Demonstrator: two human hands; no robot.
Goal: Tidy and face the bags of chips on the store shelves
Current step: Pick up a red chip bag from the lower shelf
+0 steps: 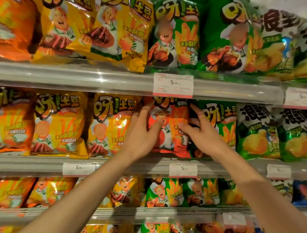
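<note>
A red chip bag (171, 122) stands upright on the second shelf (143, 164), between a yellow bag (108, 123) and a green bag (222, 121). My left hand (141, 132) presses on the red bag's left edge, fingers spread, thumb across its front. My right hand (202, 129) lies against the red bag's right edge, fingers spread, thumb on the front. The two hands hold the bag between them. Its lower corners are partly hidden by my wrists.
Yellow, orange and green bags fill the top shelf (114, 80) and the lower shelves (157, 211). White-and-green bags (257, 131) stand to the right. Price tags (173, 84) hang on the shelf rails. Bags sit tightly packed on both sides.
</note>
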